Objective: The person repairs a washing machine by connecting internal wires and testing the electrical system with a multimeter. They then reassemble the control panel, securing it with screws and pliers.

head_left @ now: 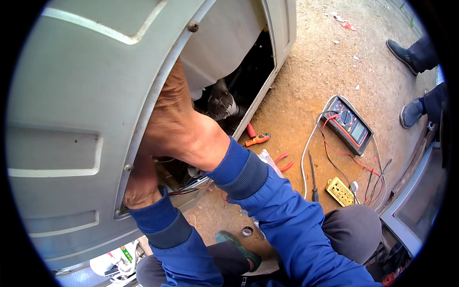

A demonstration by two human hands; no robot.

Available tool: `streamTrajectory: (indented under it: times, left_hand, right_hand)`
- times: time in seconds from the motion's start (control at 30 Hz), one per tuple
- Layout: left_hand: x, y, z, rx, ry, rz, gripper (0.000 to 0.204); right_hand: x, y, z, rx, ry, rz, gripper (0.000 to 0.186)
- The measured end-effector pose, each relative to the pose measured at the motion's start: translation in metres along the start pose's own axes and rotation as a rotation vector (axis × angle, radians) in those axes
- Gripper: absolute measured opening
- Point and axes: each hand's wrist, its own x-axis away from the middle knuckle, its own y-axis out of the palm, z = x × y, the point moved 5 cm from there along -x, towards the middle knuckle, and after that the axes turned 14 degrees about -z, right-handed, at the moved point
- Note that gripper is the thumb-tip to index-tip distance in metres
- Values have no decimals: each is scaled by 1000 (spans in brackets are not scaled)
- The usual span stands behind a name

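Both my hands reach into the open side of a grey-green metal appliance cabinet (62, 119), past its edge. My right hand (172, 98) is bent at the wrist and extends up beside a pale plastic tub (220, 38); its fingers are hidden behind the panel. Lower down, my left hand (142, 184) goes in near a screw on the panel's edge, and its fingers are out of sight too. What either one touches cannot be seen. A dark cylindrical part with a whitish collar (222, 103) sits inside, right of my right wrist. Thin wires (191, 190) run out at the cabinet's bottom.
On the dirt ground lie an orange-handled tool (258, 139), red-handled pliers (285, 162), a screwdriver (313, 177), a multimeter (350, 125) with leads, a yellow power strip (340, 192) and a tape roll (247, 231). Another person's shoes (411, 113) stand at right, near a framed panel (416, 196).
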Motion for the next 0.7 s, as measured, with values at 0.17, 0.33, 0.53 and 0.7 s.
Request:
streamTrajectory:
  times: [0.17, 0.33, 0.53, 0.7]
  left_hand:
    - [-4, 9, 4, -191, 57, -212, 95]
    - [-6, 14, 3, -97, 79, -252, 89]
    - [-19, 12, 10, 71, 168, -464, 56]
    - [0, 12, 2, 95, 493, -546, 49]
  right_hand:
    - [1, 2, 5, 8, -17, -68, 55]
    - [3, -7, 3, 186, -60, -128, 59]
    - [3, -18, -8, 362, -84, -187, 64]
    - [16, -31, -10, 498, -124, -260, 69]
